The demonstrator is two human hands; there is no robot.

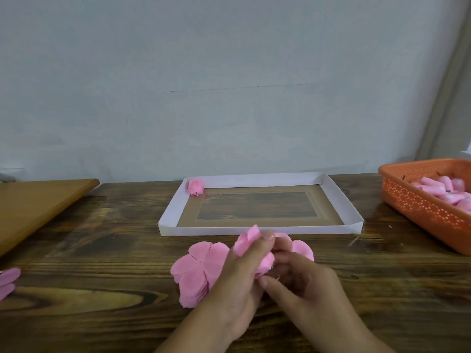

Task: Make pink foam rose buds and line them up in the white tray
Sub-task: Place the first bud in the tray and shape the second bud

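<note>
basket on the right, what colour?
Orange basket, with a small perforated pattern on its wall; pink foam pieces inside. Head view, far right.

I can read no text, label, brand, number or sign anywhere in my view; nothing on the white tray (257,180) or orange basket (418,202) carries legible writing.

The left hand (238,284) and right hand (303,284) overlap, hiding how the pink foam piece (248,242) is folded inside their grip; the orange basket (418,205) is cut by the right edge — its pink contents blur together; pink petals (7,281) at the left edge show only partly; the wooden board (33,207) runs off-frame — its extent unclear.
</note>
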